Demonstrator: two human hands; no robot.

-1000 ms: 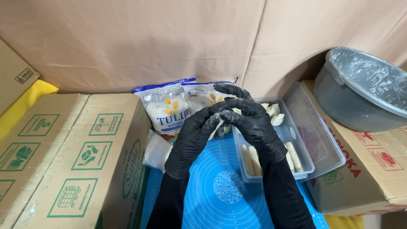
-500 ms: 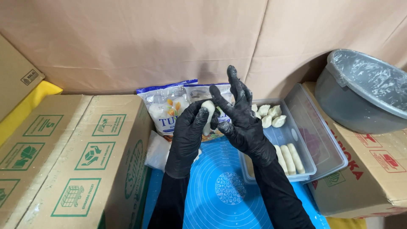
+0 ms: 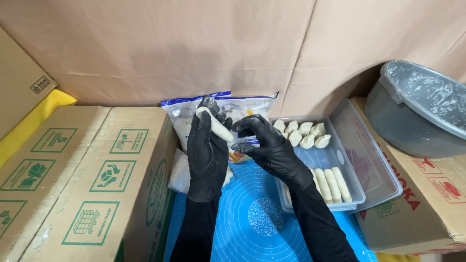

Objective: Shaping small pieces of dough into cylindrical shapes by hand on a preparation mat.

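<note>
The dough roll (image 3: 214,125) is pale, smooth, short and stubby w/ rounded ends, tilted, upper end toward the flour bags (image 3: 221,116) behind it. It lies across the palm & fingers of the left hand (image 3: 208,148), black-gloved, held upright and curled lightly round it, above the blue silicone mat (image 3: 252,218). Right hand (image 3: 269,148), also gloved, is just right of the roll, fingers bent & pinched together near its lower end; can't tell if they touch it. Right of the mat, the clear plastic box (image 3: 340,160) holds folded dumplings at the back & more rolls in front.

Vs half a sec ago: the palms were pressed together w/ right fingers spread upward; now they've parted and the roll shows.
</note>
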